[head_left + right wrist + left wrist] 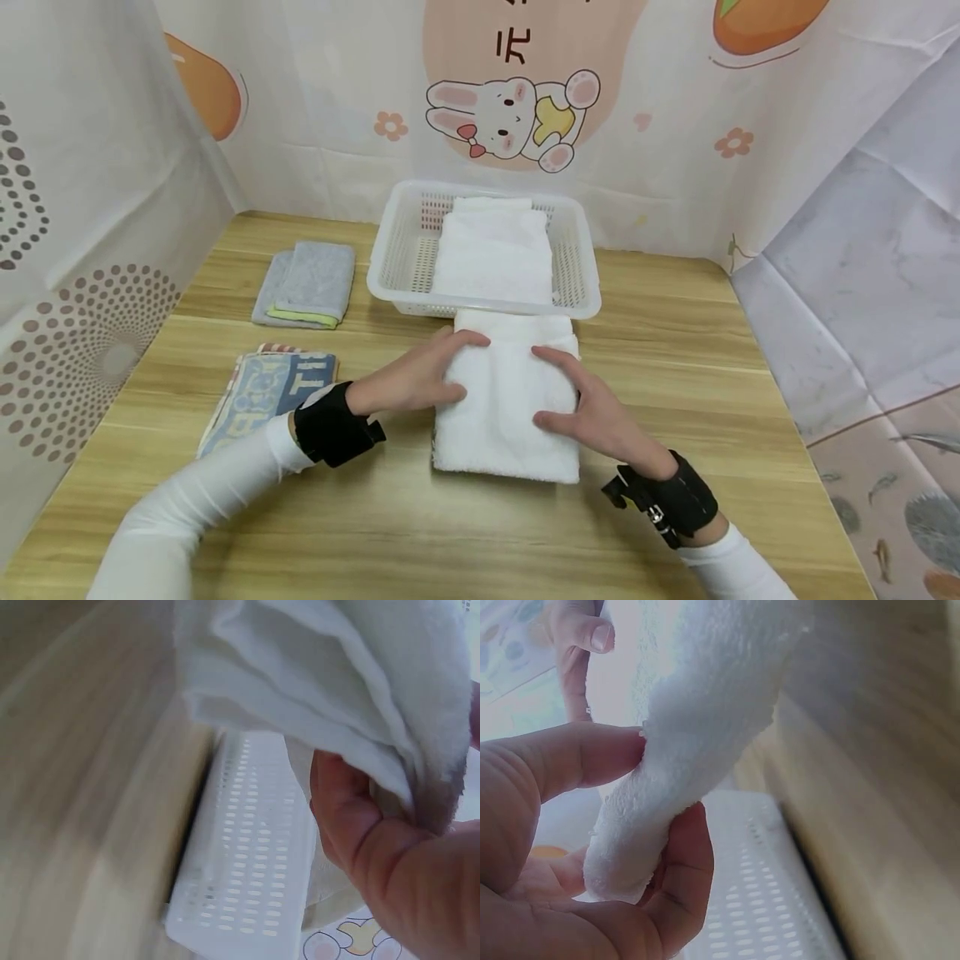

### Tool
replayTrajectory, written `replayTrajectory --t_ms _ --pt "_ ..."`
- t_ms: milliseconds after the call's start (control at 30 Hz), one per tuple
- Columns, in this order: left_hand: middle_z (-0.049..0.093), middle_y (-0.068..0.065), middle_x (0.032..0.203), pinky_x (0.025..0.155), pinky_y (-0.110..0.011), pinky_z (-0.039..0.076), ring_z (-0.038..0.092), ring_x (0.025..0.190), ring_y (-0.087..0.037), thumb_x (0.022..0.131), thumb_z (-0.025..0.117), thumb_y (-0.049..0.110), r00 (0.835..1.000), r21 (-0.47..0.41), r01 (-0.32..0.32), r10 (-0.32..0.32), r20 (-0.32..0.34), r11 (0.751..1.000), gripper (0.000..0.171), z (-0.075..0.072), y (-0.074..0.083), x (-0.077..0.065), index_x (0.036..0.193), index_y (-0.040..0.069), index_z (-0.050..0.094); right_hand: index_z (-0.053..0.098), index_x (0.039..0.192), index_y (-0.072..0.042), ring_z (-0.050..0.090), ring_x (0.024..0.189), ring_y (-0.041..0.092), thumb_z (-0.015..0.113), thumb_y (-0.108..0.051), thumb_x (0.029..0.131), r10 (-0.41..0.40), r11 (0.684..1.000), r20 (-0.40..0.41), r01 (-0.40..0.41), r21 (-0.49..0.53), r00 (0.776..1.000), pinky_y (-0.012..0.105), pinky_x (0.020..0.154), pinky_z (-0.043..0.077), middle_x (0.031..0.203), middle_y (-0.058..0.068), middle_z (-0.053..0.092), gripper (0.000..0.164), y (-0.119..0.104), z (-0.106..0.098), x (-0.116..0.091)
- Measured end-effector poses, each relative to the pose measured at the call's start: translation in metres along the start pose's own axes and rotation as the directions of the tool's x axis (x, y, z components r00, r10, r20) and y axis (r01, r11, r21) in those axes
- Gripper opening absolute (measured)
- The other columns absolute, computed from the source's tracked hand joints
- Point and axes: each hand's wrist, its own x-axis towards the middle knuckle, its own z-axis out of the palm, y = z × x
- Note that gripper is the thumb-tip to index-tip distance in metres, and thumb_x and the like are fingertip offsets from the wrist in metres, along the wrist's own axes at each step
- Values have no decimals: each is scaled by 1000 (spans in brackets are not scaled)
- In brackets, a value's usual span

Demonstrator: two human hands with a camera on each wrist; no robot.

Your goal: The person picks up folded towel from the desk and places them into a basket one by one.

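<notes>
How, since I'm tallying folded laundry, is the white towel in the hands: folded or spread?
Folded: the white towel forms a compact rectangle in the head view, and the right wrist view shows several layers along its edge.

Wood-grain table (675, 358) beneath white basket (382, 250), grey cloths (318, 279) and blue towel (277, 387)

The left hand (562, 919) pinches a white towel (697, 712) near a perforated basket (754, 907).

It looks like a small booth, maybe in a home. Cloth sheets (322, 108) with a bunny (510, 125) and dots hang round a wood-coloured worktop (675, 375). The white towel (513, 425) and basket (408, 303) are house things. I can't tell which room.
</notes>
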Motion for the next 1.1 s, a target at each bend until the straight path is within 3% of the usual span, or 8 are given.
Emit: replayTrajectory --t_ms 233,567,700,900,1100 --pt "46 -13 129 89 -36 44 44 107 -24 84 64 -2 999 14 -19 20 -46 1000 65 -11 6 9 144 13 45 36 153 -25 55 117 27 78 -3 82 -17 1000 -26 17 -13 1000 44 94 48 145 7 44 85 -9 -8 11" --pt "47 -14 130 87 -36 41 42 106 -26 80 59 -7 992 36 -12 16 -125 999 67 -26 3 31 144 9 46 31 154 -22 48 124 32 77 -5 84 9 999 -69 -12 -37 998 47 94 49 156 10 29 86 -12 -17 39" --pt "45 -16 133 89 -37 41 41 110 -27 79 57 -8 988 29 -20 24 -155 999 67 -35 4 43 143 7 45 30 155 -14 39 134 32 77 -3 83 -13 998 -96 8 -57 995 51 104 41 162 8 24 87 -14 -25 54" --pt "41 -16 133 92 -39 41 40 112 -27 81 57 -7 979 -6 28 -28 -202 1000 66 -45 0 57 143 9 45 29 155 -9 30 143 27 78 -5 83 -7 995 -110 -4 -96 994 49 114 29 162 9 25 87 -16 -34 78" --pt "41 -17 134 92 -38 39 39 112 -26 81 58 -6 973 -1 29 -29 -229 1000 65 -59 -1 71 143 8 46 35 153 -12 43 129 30 77 -2 82 30 998 -130 -38 -55 991 47 102 42 156 12 34 83 -19 -44 97"
